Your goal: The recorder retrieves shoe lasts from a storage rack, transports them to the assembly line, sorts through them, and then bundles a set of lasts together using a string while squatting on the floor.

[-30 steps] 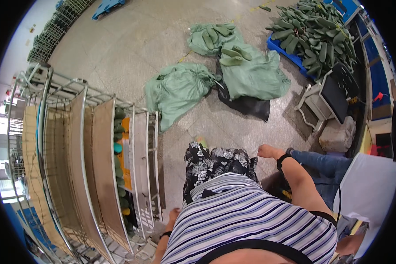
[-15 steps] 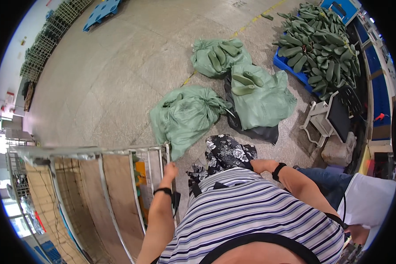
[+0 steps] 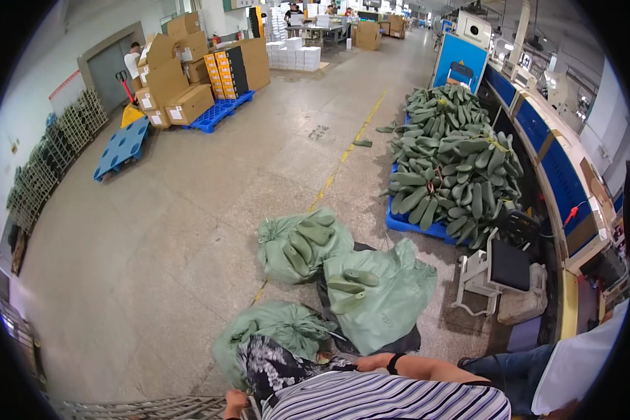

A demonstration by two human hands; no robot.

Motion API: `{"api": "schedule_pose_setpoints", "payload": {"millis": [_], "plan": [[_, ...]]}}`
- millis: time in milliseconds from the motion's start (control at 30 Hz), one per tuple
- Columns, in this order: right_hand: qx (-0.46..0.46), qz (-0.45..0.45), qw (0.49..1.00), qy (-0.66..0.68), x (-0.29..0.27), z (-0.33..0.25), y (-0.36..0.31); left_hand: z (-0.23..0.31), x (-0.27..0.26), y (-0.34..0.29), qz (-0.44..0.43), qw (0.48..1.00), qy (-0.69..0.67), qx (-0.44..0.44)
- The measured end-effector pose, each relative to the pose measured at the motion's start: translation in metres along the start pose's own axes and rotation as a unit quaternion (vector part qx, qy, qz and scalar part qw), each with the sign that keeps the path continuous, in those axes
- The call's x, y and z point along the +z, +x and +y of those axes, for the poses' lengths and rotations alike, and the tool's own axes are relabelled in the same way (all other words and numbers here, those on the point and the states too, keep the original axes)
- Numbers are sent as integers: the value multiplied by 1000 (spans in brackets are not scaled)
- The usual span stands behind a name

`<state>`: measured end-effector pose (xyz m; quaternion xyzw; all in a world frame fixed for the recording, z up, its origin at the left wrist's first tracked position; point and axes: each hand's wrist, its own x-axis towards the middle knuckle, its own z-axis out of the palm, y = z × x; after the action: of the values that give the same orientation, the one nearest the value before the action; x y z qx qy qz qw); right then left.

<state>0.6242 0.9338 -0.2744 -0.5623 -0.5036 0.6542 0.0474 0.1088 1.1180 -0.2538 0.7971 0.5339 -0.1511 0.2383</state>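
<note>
A worker's left hand [image 3: 236, 402] is beside a metal rack [image 3: 147, 411], the right hand [image 3: 374, 362] near the patterned trousers [image 3: 269, 364]; whether either hand's fingers are clamped or apart cannot be told. Three green sacks [image 3: 399, 301] sit unlifted on the floor [image 3: 189, 231], directly ahead and in the way, two topped with loose shoe forms [image 3: 297, 252]. Right, a co-worker [image 3: 518, 369] stands near a stool [image 3: 509, 264]; beyond, more forms fill a blue pallet [image 3: 427, 229].

Wide fisheye view from head height, down over the striped top [image 3: 399, 395], forward across the floor [image 3: 182, 231]
</note>
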Motion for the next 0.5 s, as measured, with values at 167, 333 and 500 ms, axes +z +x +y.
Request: {"api": "schedule_pose_setpoints", "payload": {"millis": [167,333,500], "plan": [[79,13,997,21,-85,-86,32,30,-9,64,-78,997,8,-21],[59,74,970,223,-148,-154,93,-59,-59,98,-121,958,-255,-53],[62,145,949,274,-212,-240,195,-122,-200,311,-278,959,48,23]]}}
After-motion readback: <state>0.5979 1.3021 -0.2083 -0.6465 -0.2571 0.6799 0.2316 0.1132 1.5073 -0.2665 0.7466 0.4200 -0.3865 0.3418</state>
